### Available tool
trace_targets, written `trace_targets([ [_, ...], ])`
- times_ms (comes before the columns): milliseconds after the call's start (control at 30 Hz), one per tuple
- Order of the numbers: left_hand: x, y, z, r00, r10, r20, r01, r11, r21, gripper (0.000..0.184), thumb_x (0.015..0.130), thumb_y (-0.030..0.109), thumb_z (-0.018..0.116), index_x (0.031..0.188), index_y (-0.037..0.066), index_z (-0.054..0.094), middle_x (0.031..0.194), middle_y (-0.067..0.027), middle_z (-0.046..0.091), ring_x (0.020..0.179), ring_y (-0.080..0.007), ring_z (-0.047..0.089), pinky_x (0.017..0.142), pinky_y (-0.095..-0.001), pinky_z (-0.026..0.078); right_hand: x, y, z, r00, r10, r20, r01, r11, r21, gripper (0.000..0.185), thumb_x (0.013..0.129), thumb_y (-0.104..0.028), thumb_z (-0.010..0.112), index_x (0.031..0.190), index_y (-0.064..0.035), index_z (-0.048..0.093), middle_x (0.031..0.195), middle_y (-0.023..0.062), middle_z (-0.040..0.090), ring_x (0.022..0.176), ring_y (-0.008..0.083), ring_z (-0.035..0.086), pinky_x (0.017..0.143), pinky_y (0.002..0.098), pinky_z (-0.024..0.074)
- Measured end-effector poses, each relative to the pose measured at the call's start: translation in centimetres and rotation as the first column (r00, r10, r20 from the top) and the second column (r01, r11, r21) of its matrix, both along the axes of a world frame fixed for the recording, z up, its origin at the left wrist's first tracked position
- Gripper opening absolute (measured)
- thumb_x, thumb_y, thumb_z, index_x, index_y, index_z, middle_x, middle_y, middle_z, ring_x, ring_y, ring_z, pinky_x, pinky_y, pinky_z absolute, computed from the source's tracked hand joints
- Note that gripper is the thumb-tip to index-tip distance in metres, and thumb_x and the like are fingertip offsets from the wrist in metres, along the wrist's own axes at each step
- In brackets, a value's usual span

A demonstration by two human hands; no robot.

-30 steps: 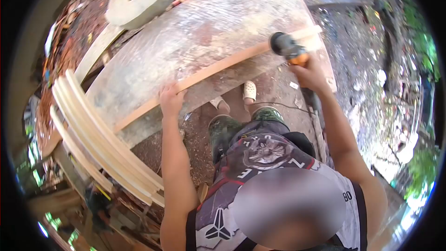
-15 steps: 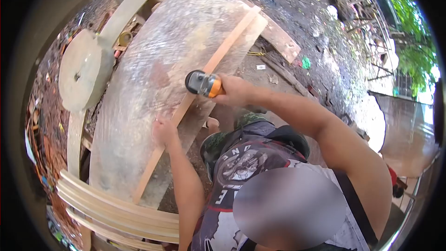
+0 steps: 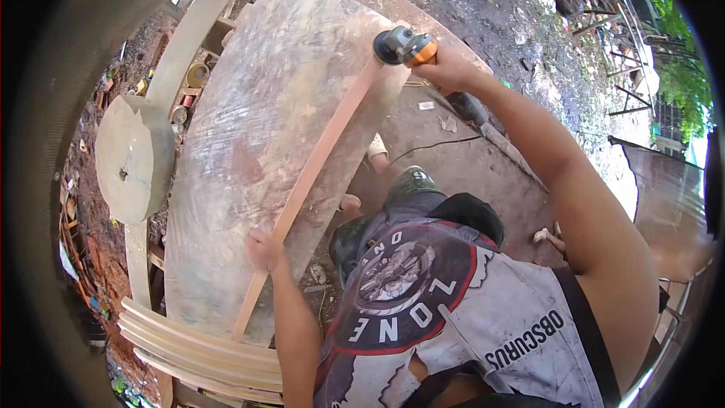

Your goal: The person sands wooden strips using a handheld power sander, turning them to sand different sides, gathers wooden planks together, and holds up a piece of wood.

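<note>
A long, narrow wooden strip [image 3: 325, 151] lies lengthwise on a large, worn, dusty board [image 3: 219, 196]. My left hand [image 3: 263, 249] is closed around the strip towards its near end and rests against the board. In my right hand [image 3: 451, 68] is an orange and black angle grinder [image 3: 408, 45]. Its round disc is at the far end of the strip, apparently touching the top face. The disc's underside is hidden.
Several pale wooden strips [image 3: 200, 346] are stacked at the board's near left. Beyond its left side stands a round wooden slab [image 3: 124, 155] against a long plank [image 3: 189, 41]. A dark cable [image 3: 438, 142] lies on the ground. Another person's foot [image 3: 542, 235] seems visible at right.
My right hand has moved the angle grinder along the strip, from about its middle to its far end. My left hand stays on the strip; the view has shifted slightly.
</note>
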State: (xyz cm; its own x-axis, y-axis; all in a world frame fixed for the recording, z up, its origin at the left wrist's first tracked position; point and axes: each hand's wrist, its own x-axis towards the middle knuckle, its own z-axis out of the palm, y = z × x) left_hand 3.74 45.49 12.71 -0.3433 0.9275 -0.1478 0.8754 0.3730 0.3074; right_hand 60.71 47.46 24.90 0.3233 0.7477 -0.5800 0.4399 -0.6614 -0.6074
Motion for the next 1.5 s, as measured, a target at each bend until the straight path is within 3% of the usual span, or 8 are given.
trace_targets([
  [100,0.5,0.1,0.4,0.996,0.000,-0.090,0.000,1.000,-0.004,0.048,0.097,0.031,0.043,0.081,-0.007,0.067,0.084,-0.0316,0.066,0.078,-0.0503,0.063,0.070,-0.0590,0.046,2.9,1.0,0.1,0.989,0.000,0.146,0.004,1.000,-0.031,0.038,0.085,-0.034,0.073,0.110,-0.0062,0.068,0.081,0.0058,0.068,0.074,0.0179,0.067,0.072,0.0372,0.0538],
  [133,0.7,0.1,0.7,0.990,0.000,-0.141,-0.003,1.000,-0.021,0.048,0.097,0.032,0.043,0.081,-0.007,0.067,0.083,-0.0318,0.066,0.078,-0.0505,0.063,0.070,-0.0595,0.046,5.3,0.7,-3.2,0.996,0.043,0.084,-0.056,0.987,0.152,0.037,0.086,-0.037,0.072,0.107,-0.0064,0.068,0.078,0.0043,0.067,0.071,0.0158,0.065,0.069,0.0366,0.0539],
  [367,0.7,0.2,0.5,0.988,0.032,-0.152,-0.035,0.999,-0.017,0.051,0.097,0.038,0.044,0.079,-0.004,0.068,0.086,-0.0304,0.067,0.079,-0.0501,0.063,0.071,-0.0599,0.047,7.2,0.6,-6.2,0.997,-0.074,0.029,0.069,0.986,0.155,0.034,0.086,-0.037,0.071,0.103,-0.0073,0.070,0.080,0.0034,0.068,0.073,0.0156,0.066,0.070,0.0371,0.0534],
  [567,-0.9,0.0,-1.5,0.982,-0.028,-0.184,0.018,0.998,-0.057,0.051,0.096,0.039,0.043,0.082,-0.002,0.070,0.088,-0.0289,0.069,0.080,-0.0490,0.065,0.072,-0.0590,0.048,-3.8,-0.7,2.6,0.999,-0.009,0.048,0.006,0.998,0.066,0.039,0.083,-0.035,0.074,0.110,-0.0065,0.071,0.090,0.0103,0.073,0.088,0.0239,0.070,0.081,0.0385,0.0540],
  [700,0.7,0.0,0.9,0.992,-0.008,-0.130,0.000,0.998,-0.057,0.050,0.096,0.036,0.043,0.084,-0.003,0.071,0.089,-0.0285,0.069,0.081,-0.0488,0.066,0.073,-0.0586,0.048,-8.9,-3.4,-2.3,0.994,0.029,0.107,-0.040,0.994,0.102,0.041,0.082,-0.032,0.075,0.112,-0.0042,0.070,0.096,0.0183,0.073,0.091,0.0325,0.071,0.083,0.0418,0.0545],
  [1133,0.4,0.0,0.5,0.993,0.105,0.058,-0.108,0.993,0.044,0.051,0.098,0.037,0.040,0.085,-0.003,0.070,0.090,-0.0277,0.070,0.083,-0.0490,0.066,0.077,-0.0591,0.049,-30.9,-7.2,4.1,0.927,0.376,-0.013,-0.376,0.926,-0.025,0.059,0.086,-0.035,0.074,0.121,0.0050,0.049,0.104,0.0283,0.069,0.101,0.0430,0.069,0.088,0.0488,0.0540],
  [1367,0.0,0.2,-0.8,0.998,0.067,-0.001,-0.067,0.996,0.055,0.053,0.098,0.040,0.040,0.087,-0.002,0.070,0.091,-0.0288,0.070,0.085,-0.0499,0.067,0.078,-0.0589,0.050,-25.7,-6.3,2.6,0.958,0.279,0.072,-0.275,0.960,-0.054,0.056,0.081,-0.037,0.078,0.119,-0.0010,0.058,0.107,0.0231,0.071,0.106,0.0388,0.069,0.090,0.0456,0.0547],
  [1500,0.3,0.2,-0.3,0.996,0.068,-0.059,-0.066,0.997,0.030,0.053,0.098,0.040,0.040,0.087,-0.002,0.070,0.091,-0.0293,0.070,0.085,-0.0502,0.066,0.077,-0.0593,0.050,-16.0,-4.5,1.5,0.981,0.165,0.101,-0.171,0.984,0.055,0.034,0.078,-0.026,0.074,0.108,-0.0090,0.071,0.090,0.0146,0.073,0.083,0.0298,0.072,0.078,0.0413,0.0561],
])
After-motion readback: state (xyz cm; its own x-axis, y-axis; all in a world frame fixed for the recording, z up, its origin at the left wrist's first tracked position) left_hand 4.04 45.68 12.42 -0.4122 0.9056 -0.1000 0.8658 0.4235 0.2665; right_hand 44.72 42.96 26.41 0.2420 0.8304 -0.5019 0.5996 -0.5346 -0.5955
